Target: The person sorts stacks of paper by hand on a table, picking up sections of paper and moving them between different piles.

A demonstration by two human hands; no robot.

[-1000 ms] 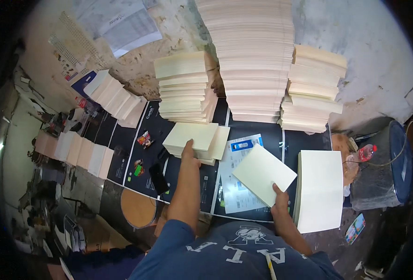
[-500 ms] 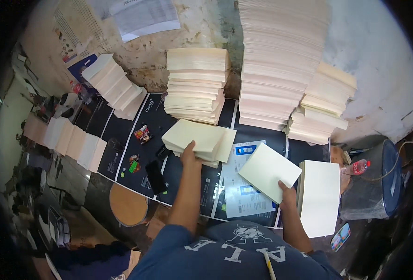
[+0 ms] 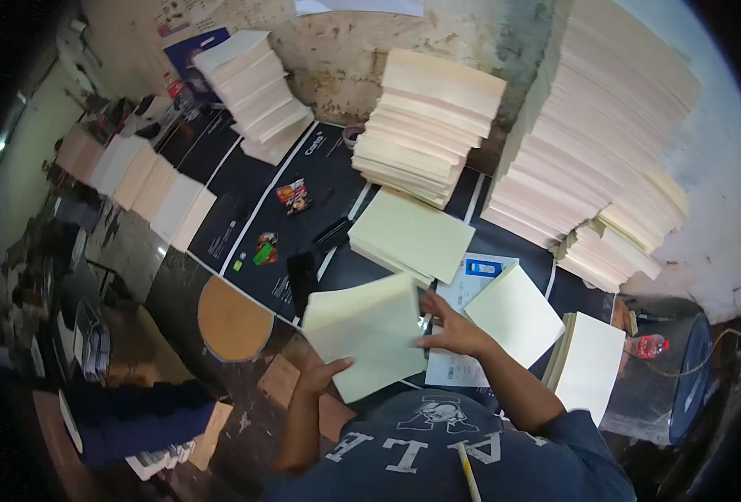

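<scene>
My left hand (image 3: 319, 378) grips a sheaf of cream paper (image 3: 366, 330) by its lower left edge, thumb on top. The sheaf is held tilted above the table's front edge. At its right edge, my right hand (image 3: 456, 328) has its fingers apart; whether the fingertips touch the paper I cannot tell. Beyond the sheaf lies a low stack of cream paper (image 3: 411, 234). To the right, another paper stack (image 3: 519, 314) rests askew on a printed sheet (image 3: 454, 371), which it partly covers.
Tall paper piles (image 3: 429, 117) (image 3: 588, 125) stand along the wall, with a smaller pile (image 3: 258, 96) at the back left. A black phone (image 3: 302, 280) and snack packets (image 3: 293, 197) lie on the dark table. A round stool (image 3: 235, 318) stands below left, a drum (image 3: 672, 376) at the right.
My left hand has lifted the sheaf off the middle stack and brought it nearer my body. My right hand has let go of the right-hand stack and moved left to the sheaf. The view has turned.
</scene>
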